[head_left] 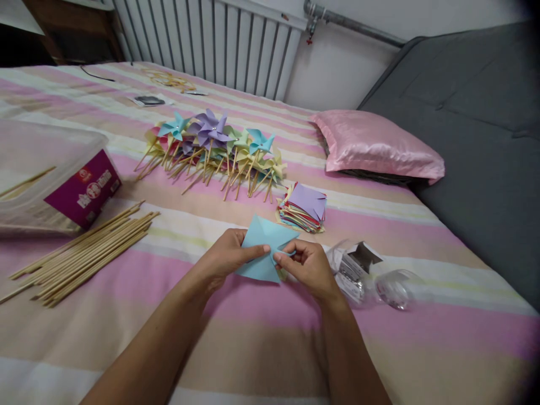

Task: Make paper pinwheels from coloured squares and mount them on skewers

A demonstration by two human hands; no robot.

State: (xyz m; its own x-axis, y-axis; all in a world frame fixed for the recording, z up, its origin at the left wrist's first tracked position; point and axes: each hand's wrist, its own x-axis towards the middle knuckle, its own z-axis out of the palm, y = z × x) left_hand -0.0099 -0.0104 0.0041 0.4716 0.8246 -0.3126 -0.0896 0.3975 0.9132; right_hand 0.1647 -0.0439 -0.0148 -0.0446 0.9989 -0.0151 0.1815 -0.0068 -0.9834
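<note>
A light blue paper square [265, 242] with cut corners is held low over the striped bed. My left hand [228, 256] grips its left side, thumb on top. My right hand [307, 266] pinches one corner flap and bends it toward the middle. Just beyond the hands lies a stack of coloured paper squares [304, 207], a purple one on top. Farther back is a row of finished paper pinwheels [213, 147] on wooden sticks.
A bundle of wooden sticks [86, 252] lies at the left, beside a clear plastic box [46, 169] with a purple label. Small clear plastic containers [367, 275] sit right of my right hand. A pink pillow [375, 147] and grey headboard [476, 129] are at the right.
</note>
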